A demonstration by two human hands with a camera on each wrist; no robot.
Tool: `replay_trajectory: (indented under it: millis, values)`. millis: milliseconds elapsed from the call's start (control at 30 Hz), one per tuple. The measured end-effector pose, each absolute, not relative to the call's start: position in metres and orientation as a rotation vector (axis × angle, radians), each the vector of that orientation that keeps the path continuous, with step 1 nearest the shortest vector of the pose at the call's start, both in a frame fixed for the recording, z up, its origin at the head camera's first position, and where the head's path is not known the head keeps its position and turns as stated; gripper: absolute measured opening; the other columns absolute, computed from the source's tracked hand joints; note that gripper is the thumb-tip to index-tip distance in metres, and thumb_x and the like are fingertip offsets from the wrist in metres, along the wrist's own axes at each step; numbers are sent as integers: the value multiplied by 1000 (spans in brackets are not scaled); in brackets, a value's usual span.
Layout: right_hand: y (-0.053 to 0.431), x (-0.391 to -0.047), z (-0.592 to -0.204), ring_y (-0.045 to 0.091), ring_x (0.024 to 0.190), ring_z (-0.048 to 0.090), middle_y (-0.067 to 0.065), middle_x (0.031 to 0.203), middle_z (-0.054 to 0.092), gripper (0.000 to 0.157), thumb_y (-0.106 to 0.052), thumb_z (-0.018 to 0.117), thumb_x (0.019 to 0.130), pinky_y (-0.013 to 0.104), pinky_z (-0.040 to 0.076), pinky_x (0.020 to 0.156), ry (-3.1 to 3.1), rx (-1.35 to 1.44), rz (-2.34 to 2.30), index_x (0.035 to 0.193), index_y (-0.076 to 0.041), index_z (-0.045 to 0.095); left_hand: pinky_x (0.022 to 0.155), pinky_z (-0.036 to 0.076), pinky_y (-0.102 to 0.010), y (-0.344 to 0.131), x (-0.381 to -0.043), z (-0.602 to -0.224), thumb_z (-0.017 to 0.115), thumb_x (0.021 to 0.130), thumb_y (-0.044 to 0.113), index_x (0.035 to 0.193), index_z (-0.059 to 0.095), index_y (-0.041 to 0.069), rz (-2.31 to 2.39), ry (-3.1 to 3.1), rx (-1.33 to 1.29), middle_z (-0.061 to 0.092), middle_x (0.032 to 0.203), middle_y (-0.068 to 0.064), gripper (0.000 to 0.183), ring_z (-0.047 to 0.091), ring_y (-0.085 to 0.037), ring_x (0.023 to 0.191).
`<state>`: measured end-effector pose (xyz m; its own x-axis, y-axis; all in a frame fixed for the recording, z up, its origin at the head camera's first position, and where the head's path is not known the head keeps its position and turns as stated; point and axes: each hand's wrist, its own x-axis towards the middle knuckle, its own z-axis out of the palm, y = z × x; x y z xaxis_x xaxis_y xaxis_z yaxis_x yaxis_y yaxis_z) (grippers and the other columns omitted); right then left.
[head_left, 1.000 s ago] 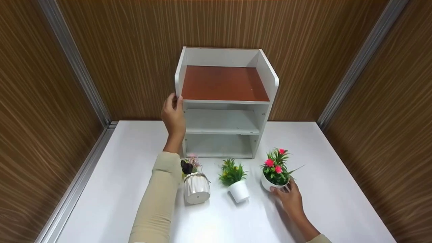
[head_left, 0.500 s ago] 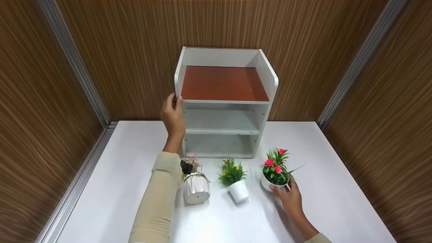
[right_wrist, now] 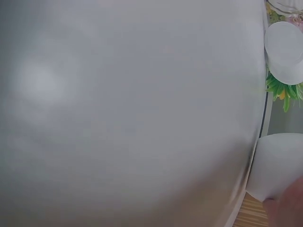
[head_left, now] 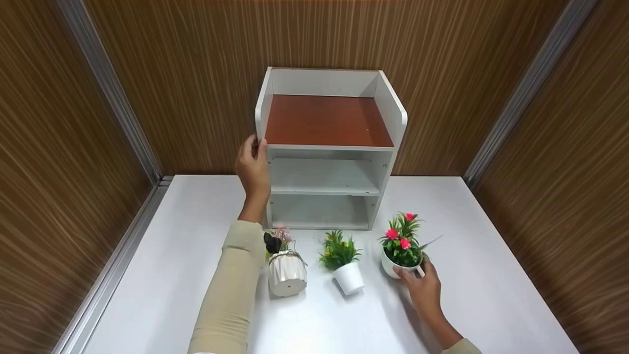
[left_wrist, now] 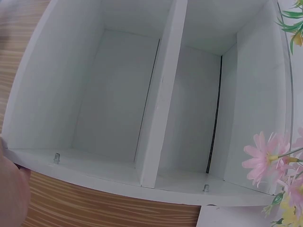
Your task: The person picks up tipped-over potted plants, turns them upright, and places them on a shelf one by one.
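Observation:
A small white shelf unit [head_left: 324, 177] with a brown top stands against the back panel. My left hand [head_left: 253, 169] grips its left side panel near the top board, thumb on the front edge. In the left wrist view, part of that hand [left_wrist: 13, 191] shows at the side panel's edge. My right hand [head_left: 423, 290] holds a white cup-shaped planter [head_left: 391, 265] with a handle, filled with green leaves and red-pink flowers [head_left: 404, 243]. In the right wrist view the planter's white body [right_wrist: 277, 163] shows above the hand [right_wrist: 289, 203].
Two plants lie tipped over in front of the shelf: a white ribbed pot [head_left: 288, 275] with pink flowers, and a smooth white pot [head_left: 349, 279] with green leaves. The white table [head_left: 471, 275] ends at wood-patterned panels [head_left: 319, 34] at the back and both sides.
The planter in my right hand has risen very slightly, and its handle shows more beside the fingers. My left hand keeps its grip on the shelf.

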<state>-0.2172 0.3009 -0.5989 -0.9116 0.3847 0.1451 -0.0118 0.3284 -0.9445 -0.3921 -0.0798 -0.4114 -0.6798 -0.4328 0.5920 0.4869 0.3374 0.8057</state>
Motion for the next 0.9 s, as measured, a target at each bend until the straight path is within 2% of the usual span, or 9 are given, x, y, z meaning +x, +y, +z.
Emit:
replay_trajectory:
  millis: [467,900]
  values:
    - [279,-205,-569,41,144,37,28,151,39,89,-21,86,82,47,39,112,-2199,-330,1536,152,5,36,98,54,-30,-80,-391,-411,60,102,26,133,61,4,-1472,-1799,-48,67,125,-11,38,64,-19,116]
    - [256,-199,-528,40,142,42,23,145,44,86,-19,86,82,47,41,111,-2117,-323,1456,151,2,39,98,53,-30,-78,-394,-412,60,103,27,133,61,4,-1475,-1793,-61,67,125,-11,38,64,-18,115]
